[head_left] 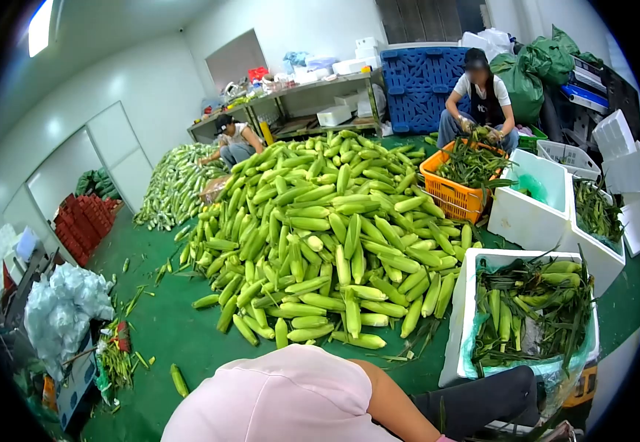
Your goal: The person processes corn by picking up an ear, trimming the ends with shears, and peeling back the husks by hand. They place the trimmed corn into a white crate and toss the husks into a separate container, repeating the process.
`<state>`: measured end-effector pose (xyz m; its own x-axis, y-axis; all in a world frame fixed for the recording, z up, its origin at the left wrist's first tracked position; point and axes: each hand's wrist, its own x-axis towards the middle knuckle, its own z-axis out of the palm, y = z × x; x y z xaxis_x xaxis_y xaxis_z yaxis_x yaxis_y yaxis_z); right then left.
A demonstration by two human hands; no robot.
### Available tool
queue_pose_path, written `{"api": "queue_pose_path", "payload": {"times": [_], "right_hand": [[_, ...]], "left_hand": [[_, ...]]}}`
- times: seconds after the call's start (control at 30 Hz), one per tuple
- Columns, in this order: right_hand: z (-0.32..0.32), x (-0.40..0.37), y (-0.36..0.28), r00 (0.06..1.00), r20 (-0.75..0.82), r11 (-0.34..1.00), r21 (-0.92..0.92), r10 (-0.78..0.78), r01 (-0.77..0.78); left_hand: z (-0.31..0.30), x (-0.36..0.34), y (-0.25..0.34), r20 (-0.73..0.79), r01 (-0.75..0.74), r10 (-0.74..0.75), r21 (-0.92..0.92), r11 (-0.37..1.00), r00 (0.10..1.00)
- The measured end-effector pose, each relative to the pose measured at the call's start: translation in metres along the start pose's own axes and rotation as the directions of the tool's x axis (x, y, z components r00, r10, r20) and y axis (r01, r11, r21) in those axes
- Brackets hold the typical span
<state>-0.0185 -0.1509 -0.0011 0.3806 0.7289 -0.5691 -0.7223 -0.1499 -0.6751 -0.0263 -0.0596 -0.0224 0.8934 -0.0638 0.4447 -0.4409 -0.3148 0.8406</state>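
Observation:
Neither of my hands shows. My pink sleeve (283,398) and bare right forearm (394,405) reach down to the bottom edge, where a bit of pink shows at the wrist and the hand is cut off. Beside that arm is my dark trouser leg (482,394). Just beyond the leg stands a white foam box (461,317) lined with a clear bag, with green corn ears (505,317) and loose husk leaves (556,324) inside. In front of me rises a large heap of corn in green husks (320,221).
A co-worker (482,103) sits behind an orange crate (452,199) of husks; another person (239,140) crouches by a paler corn heap (176,184). More foam boxes (530,199) stand at right. Crumpled plastic (66,309) lies left. One ear (179,380) rests on the green floor (150,295).

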Motion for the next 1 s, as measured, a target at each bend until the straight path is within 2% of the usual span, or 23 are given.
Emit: {"api": "queue_pose_path", "payload": {"times": [0.2,0.23,0.33,0.43,0.47,0.57,0.6,0.63,0.7,0.77,0.8,0.83,0.9,0.97,1.0], "right_hand": [[-0.014,-0.020,0.003,0.997,-0.013,0.997,0.013,-0.070,0.070],[-0.016,-0.022,0.005,0.997,-0.016,0.997,0.015,-0.081,0.081],[-0.023,-0.031,0.006,0.993,-0.031,0.994,0.022,-0.110,0.110],[-0.030,-0.038,0.007,0.989,-0.050,0.989,0.032,-0.141,0.142],[-0.033,-0.042,0.007,0.988,-0.057,0.989,0.036,-0.143,0.145],[-0.039,-0.052,0.005,0.976,-0.105,0.979,0.056,-0.191,0.197],[-0.040,-0.056,0.004,0.968,-0.132,0.972,0.072,-0.215,0.226],[-0.043,-0.060,0.005,0.956,-0.160,0.960,0.092,-0.247,0.264],[-0.050,-0.068,0.007,0.926,-0.231,0.933,0.136,-0.297,0.333],[-0.058,-0.081,0.011,0.896,-0.305,0.907,0.170,-0.323,0.385],[-0.062,-0.088,0.013,0.880,-0.344,0.896,0.183,-0.327,0.405],[-0.068,-0.097,0.016,0.863,-0.383,0.884,0.194,-0.330,0.425],[-0.079,-0.113,0.023,0.821,-0.467,0.855,0.222,-0.329,0.469],[-0.092,-0.133,0.031,0.765,-0.547,0.814,0.235,-0.341,0.531],[-0.098,-0.146,0.039,0.728,-0.596,0.783,0.249,-0.340,0.570]], "left_hand": [[0.024,0.000,-0.008,0.061,0.001,-0.008,0.100,0.995,0.998],[0.037,0.000,-0.020,0.092,0.061,-0.070,0.089,0.994,0.993],[0.051,-0.001,-0.015,0.157,0.018,-0.051,0.205,0.979,0.986],[0.035,-0.018,0.052,0.130,0.293,-0.280,-0.093,0.952,0.951],[0.042,-0.023,0.041,0.057,0.153,-0.153,0.005,0.988,0.987],[0.055,-0.012,0.030,0.300,0.289,-0.388,0.326,0.900,0.872],[0.048,-0.012,0.042,0.292,0.219,-0.285,0.240,0.946,0.913],[0.028,-0.004,0.074,0.266,0.142,-0.207,0.245,0.959,0.942],[0.028,0.001,0.061,0.377,0.126,-0.230,0.281,0.952,0.897],[0.052,-0.013,0.032,0.233,-0.092,0.055,0.148,0.985,0.971],[0.053,-0.009,0.048,0.272,-0.074,0.002,0.255,0.964,0.962],[0.051,-0.001,0.060,0.411,-0.057,-0.031,0.200,0.978,0.911],[0.057,0.013,0.068,0.521,-0.307,0.173,0.181,0.934,0.836],[0.058,0.027,0.072,0.478,-0.344,0.222,0.185,0.921,0.850],[0.055,0.036,0.065,0.453,-0.323,0.175,0.273,0.906,0.874]]}}
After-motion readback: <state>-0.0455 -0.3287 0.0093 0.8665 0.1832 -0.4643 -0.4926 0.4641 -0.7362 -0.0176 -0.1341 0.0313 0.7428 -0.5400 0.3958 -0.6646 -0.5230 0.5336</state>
